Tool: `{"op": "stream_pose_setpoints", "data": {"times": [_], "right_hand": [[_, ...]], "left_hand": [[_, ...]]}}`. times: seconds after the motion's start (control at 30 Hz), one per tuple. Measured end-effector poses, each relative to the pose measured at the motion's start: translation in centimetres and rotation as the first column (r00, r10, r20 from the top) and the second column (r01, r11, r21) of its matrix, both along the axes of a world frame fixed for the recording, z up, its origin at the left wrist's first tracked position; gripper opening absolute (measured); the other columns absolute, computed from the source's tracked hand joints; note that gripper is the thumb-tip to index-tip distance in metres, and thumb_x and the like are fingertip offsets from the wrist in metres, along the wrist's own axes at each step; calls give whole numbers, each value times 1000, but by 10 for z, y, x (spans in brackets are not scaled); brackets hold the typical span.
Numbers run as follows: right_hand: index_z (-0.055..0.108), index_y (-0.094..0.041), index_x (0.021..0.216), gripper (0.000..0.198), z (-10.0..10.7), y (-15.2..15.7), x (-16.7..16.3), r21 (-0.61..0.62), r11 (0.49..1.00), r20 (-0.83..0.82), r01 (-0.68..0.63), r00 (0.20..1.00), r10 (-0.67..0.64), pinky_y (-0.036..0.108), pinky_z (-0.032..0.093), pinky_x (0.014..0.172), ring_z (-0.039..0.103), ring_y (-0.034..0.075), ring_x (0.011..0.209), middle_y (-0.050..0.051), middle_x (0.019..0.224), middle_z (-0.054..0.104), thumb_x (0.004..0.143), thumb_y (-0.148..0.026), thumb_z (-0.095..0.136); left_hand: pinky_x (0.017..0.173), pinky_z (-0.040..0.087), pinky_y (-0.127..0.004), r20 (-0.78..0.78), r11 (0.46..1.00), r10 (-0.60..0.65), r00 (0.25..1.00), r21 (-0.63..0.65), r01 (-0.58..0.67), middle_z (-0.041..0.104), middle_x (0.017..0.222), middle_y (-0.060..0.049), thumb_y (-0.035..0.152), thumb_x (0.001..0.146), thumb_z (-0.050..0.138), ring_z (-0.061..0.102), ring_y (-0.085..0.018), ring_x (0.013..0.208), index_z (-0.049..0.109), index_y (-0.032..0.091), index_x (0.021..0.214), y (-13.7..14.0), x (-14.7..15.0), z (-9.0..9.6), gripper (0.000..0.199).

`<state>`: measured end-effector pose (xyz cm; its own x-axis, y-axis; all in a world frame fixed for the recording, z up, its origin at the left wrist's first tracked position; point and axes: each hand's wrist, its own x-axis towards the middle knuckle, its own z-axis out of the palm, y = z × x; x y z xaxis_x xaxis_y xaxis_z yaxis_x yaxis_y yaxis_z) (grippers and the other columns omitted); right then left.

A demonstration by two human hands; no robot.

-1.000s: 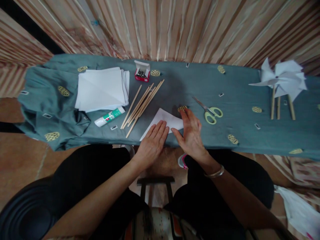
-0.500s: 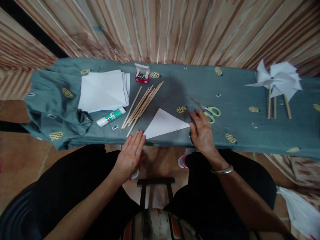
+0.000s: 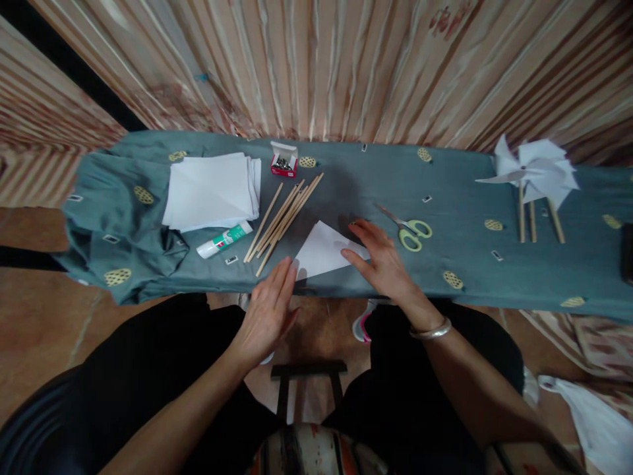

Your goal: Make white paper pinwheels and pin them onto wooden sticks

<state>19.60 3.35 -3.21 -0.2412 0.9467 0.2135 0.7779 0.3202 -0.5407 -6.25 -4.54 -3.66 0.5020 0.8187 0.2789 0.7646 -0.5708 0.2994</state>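
A folded white paper triangle lies near the front edge of the cloth-covered table. My left hand is at its left corner, fingers stretched out, the fingertips touching the paper's edge. Over the right part of the triangle is my right hand, thumb and fingers spread apart; it covers some of the paper. Whether its fingertips press on the paper or hover just above, I cannot tell. Green-handled scissors rest open to the right of that hand. Several thin wooden sticks lie behind my left hand.
A stack of white paper and a glue stick lie at the left. Behind the sticks stands an open red-and-white box of small metal pieces. White paper pinwheels on sticks lie at the right. A curtain hangs along the back.
My right hand has moved left from the triangle's right corner to over the paper, its fingers spreading. My left hand stays at the left corner. The view has shifted slightly.
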Motion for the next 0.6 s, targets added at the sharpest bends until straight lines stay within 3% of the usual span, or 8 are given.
{"op": "stream_pose_setpoints", "data": {"times": [0.13,0.27,0.43,0.53,0.6], "right_hand": [[68,-20,111,32,3,16,-7,-64,997,-68,-50,997,46,49,38,109,52,30,130,14,137,59,84,-36,64],[71,-21,86,11,11,22,-7,-152,985,-269,-76,963,33,50,41,106,58,29,123,10,131,63,78,-24,64],[71,-22,76,9,27,15,-1,-155,980,-497,-126,867,33,47,35,111,50,26,132,7,135,61,73,-17,64],[71,-23,73,8,32,13,2,-127,984,-586,-124,810,27,47,31,114,49,26,134,4,137,60,73,-17,65],[72,-24,73,9,33,13,3,-106,987,-628,-123,778,29,46,29,116,48,25,135,2,138,59,73,-17,66]], "left_hand": [[109,38,-55,116,995,62,991,-82,-53,26,157,-25,29,94,53,28,-35,146,6,18,155,10,5,1,78],[116,30,-54,332,955,191,924,-280,-97,29,158,-19,39,95,50,29,-32,146,19,21,154,20,4,3,69],[115,34,-48,623,854,410,666,-518,-41,43,152,-15,46,93,53,40,-30,140,34,20,150,34,4,8,65],[114,35,-46,716,804,500,487,-593,46,48,149,-14,45,81,70,43,-31,138,40,21,147,42,12,12,77],[111,39,-46,728,735,578,370,-661,152,56,140,-15,45,71,79,50,-32,132,47,19,142,46,20,17,83]]}}
